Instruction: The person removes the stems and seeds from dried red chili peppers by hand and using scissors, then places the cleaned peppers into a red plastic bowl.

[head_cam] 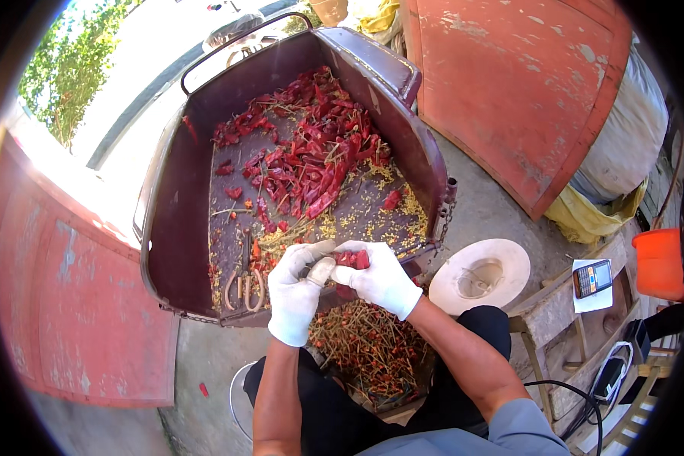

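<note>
Both of my hands wear white gloves and meet above the front edge of a dark maroon metal cart bed (171,239). A piece of dried red chili pepper (354,259) is gripped in my right hand (379,279). Thumb and fingers of my left hand (297,285) come together beside the pepper's left end; whether they pinch something is hidden. Dried red chili peppers (313,148) are heaped in the bed, with loose yellow seeds (376,219) around them. Scissors (245,279) with looped handles lie left of my hands. Below, between my legs, is a pile of pepper stems (370,347).
A pale brimmed hat (490,273) lies right of the cart. Farther right, a mobile phone (593,278) rests on white paper on a wooden bench (553,316), near an orange bucket (661,265). Red metal panels (507,85) flank the cart. A black cable (570,385) runs beside my right arm.
</note>
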Demonstrator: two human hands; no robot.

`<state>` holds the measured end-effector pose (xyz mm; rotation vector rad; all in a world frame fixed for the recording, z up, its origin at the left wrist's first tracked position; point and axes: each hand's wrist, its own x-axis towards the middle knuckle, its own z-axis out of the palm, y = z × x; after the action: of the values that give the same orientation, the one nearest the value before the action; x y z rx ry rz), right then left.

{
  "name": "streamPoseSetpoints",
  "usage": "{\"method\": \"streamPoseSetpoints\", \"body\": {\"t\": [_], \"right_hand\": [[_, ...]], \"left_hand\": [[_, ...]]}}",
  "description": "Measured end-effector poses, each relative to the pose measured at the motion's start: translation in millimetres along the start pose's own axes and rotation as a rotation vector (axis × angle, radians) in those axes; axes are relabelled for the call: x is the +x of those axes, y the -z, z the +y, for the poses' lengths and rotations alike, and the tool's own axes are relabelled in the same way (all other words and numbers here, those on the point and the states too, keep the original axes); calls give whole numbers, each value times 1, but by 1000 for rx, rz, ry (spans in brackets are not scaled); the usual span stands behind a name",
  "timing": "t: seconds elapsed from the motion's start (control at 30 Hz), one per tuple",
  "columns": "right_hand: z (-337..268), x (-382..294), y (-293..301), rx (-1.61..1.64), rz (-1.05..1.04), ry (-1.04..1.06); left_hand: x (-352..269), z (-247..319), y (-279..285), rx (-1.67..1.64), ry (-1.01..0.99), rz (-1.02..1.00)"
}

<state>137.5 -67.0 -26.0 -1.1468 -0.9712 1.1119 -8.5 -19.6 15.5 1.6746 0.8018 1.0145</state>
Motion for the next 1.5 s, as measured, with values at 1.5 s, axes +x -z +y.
{"method": "streamPoseSetpoints", "body": {"t": [1.5], "right_hand": [[-34, 9, 19, 380, 127, -236]], "left_hand": [[50, -7, -9, -71, 177, 140]]}}
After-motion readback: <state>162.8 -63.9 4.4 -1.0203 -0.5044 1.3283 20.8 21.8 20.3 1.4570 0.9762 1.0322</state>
